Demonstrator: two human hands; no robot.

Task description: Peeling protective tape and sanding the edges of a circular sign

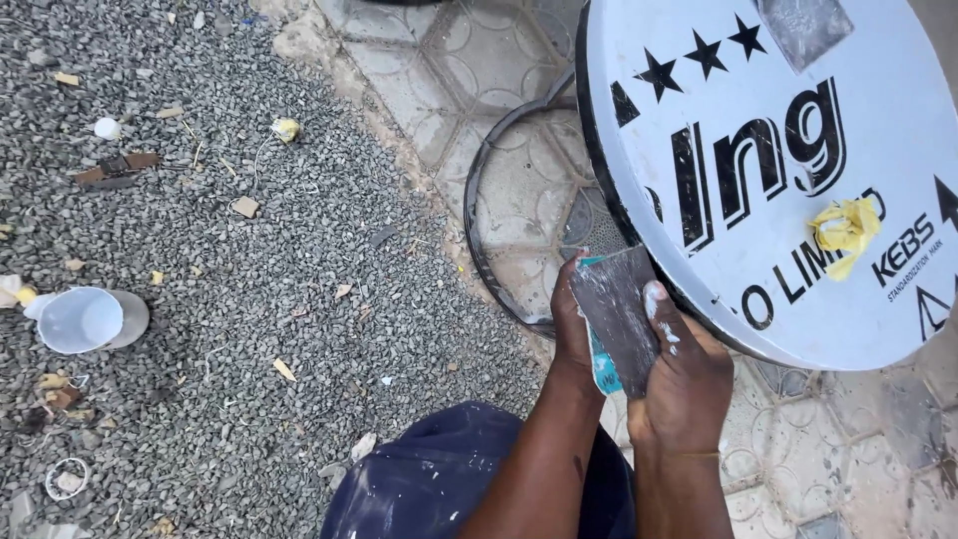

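Evidently the person was crouched over a round white sign disc (798,170) with black lettering and 3 black stars on it, tilted on its edge, its lower rim resting by the patterned paving tiles (818,459). Both hands worked at that rim. The left hand (572,319) wrapped around the near edge of a folded sheet of grey sandpaper (614,314) with a teal backing, fingers closed on it. The right hand (684,374) clamped the same sheet from the other side, thumb smeared with white dust and pressed flat on the grey face. So the sandpaper sat between the 2 hands, right against the dark edge of the disc.

I judged the step in hand to be readying or folding the sheet for rubbing the rim, rather than a full stroke. The next move would call for a firm, flat pressure along the curved edge, with the disc kept from rolling.

A crumpled yellow scrap (846,230) clung to the face of the disc. Behind it a black metal ring (477,215) lay on the tiles. Off on the gravel (249,299) a white plastic cup (82,319) lay on its side among litter. Paint-flecked dark blue trousers (439,489) showed below.
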